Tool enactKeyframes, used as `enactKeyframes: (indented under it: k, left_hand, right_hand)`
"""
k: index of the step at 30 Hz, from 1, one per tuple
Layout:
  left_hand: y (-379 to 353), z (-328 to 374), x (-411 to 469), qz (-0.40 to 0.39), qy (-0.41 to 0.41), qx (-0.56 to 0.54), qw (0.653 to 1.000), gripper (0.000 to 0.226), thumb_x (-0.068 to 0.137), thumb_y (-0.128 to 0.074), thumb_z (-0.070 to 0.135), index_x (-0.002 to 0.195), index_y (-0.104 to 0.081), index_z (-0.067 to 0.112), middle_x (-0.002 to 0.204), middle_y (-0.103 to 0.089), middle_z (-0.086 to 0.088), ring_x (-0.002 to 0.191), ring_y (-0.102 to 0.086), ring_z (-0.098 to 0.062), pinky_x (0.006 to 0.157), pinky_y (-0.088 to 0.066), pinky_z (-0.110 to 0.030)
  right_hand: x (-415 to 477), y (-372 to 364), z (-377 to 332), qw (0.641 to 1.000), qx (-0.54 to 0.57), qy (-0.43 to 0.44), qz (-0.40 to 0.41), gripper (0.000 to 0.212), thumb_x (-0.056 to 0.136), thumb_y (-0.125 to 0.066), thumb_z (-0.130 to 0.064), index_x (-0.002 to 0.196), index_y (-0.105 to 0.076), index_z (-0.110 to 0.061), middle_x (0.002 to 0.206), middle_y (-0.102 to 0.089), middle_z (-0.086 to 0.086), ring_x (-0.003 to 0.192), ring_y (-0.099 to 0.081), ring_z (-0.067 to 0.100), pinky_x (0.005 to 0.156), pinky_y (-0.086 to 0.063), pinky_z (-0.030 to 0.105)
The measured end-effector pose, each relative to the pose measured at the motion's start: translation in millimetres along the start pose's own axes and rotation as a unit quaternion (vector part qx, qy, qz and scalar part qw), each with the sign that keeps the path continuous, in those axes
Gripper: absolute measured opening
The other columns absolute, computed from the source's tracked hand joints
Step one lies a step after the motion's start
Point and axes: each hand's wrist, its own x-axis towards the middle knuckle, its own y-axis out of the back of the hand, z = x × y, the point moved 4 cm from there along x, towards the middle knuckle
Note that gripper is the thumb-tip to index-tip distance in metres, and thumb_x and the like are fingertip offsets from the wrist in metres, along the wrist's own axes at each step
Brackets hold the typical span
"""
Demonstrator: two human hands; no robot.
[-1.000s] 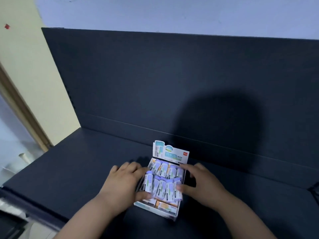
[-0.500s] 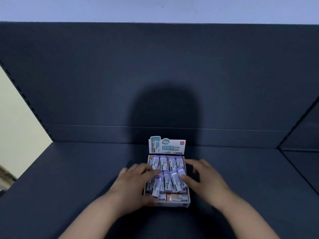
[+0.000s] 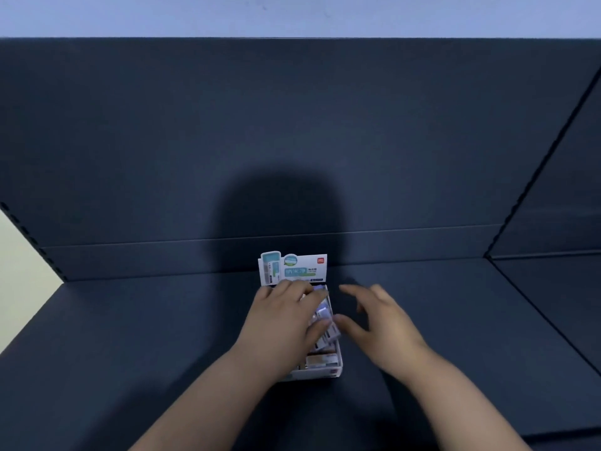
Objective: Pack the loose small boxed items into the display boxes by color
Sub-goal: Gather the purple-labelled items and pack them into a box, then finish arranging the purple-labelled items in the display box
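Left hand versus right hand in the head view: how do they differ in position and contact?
1. The left hand lies over the display box, covering most of the small boxed items; the right hand is beside the box, over the dark shelf.
2. The left hand's fingers press on the items; the right hand's fingers are spread, only the thumb near the box's edge.
Both are bare, and neither visibly grips an item.

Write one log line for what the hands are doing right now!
left hand: flat on small boxes | right hand: open beside display box | shelf

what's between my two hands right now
In the head view, the right side of the display box with small boxed items lies between left hand and right hand.
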Motion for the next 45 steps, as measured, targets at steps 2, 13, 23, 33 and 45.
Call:
enactKeyframes:
  k: [2, 13, 23, 33, 45]
  left_hand:
    - [-2, 16, 9, -0.014, -0.001, -0.009, 1.000, 0.047, 0.078, -0.039, 0.051, 0.107, -0.070, 0.029, 0.092, -0.065, 0.012, 0.083, -0.064, -0.013, 0.066, -0.051, -0.032]
    - [-55, 145, 87, -0.097, 0.025, -0.012, 0.995, 0.052, 0.098, -0.034, 0.048, 0.147, -0.030, 0.030, 0.140, -0.045, 0.009, 0.127, -0.042, -0.014, 0.102, -0.027, -0.031]
    - [-81, 234, 150, -0.135, 0.097, 0.087, 0.982, 0.055, 0.101, -0.027, 0.047, 0.151, -0.015, 0.028, 0.145, -0.038, 0.003, 0.132, -0.036, -0.020, 0.103, -0.027, -0.035]
    - [-101, 276, 181, -0.204, 0.068, 0.086, 0.973, 0.054, 0.101, -0.028, 0.046, 0.150, -0.020, 0.025, 0.145, -0.040, -0.001, 0.131, -0.038, -0.023, 0.104, -0.030, -0.038]
    - [-146, 388, 227, -0.230, 0.043, 0.086, 0.968, 0.050, 0.101, -0.028, 0.045, 0.147, -0.027, 0.024, 0.141, -0.043, -0.002, 0.127, -0.040, -0.024, 0.101, -0.031, -0.038]
  right_hand:
    - [0, 8, 12, 1.000, -0.001, -0.005, -0.001, 0.055, 0.087, -0.058, -0.049, 0.138, -0.041, -0.038, 0.098, -0.038, -0.014, 0.101, -0.050, 0.012, 0.091, -0.042, 0.025]
    - [1, 102, 133, 0.995, -0.075, 0.040, -0.051, 0.058, 0.091, -0.050, -0.051, 0.143, -0.032, -0.035, 0.113, -0.043, -0.009, 0.113, -0.046, 0.011, 0.099, -0.038, 0.027]
    - [4, 193, 234, 0.966, -0.237, 0.049, -0.090, 0.062, 0.094, -0.036, -0.058, 0.148, -0.020, -0.034, 0.129, -0.043, -0.006, 0.122, -0.040, 0.013, 0.100, -0.033, 0.030]
    - [-15, 228, 283, 0.948, -0.294, -0.051, -0.111, 0.062, 0.094, -0.032, -0.059, 0.148, -0.019, -0.032, 0.141, -0.039, -0.001, 0.131, -0.035, 0.018, 0.106, -0.030, 0.034]
    - [-48, 290, 387, 0.946, -0.303, -0.065, -0.098, 0.062, 0.094, -0.031, -0.061, 0.148, -0.019, -0.032, 0.140, -0.039, -0.003, 0.130, -0.036, 0.018, 0.105, -0.030, 0.034]
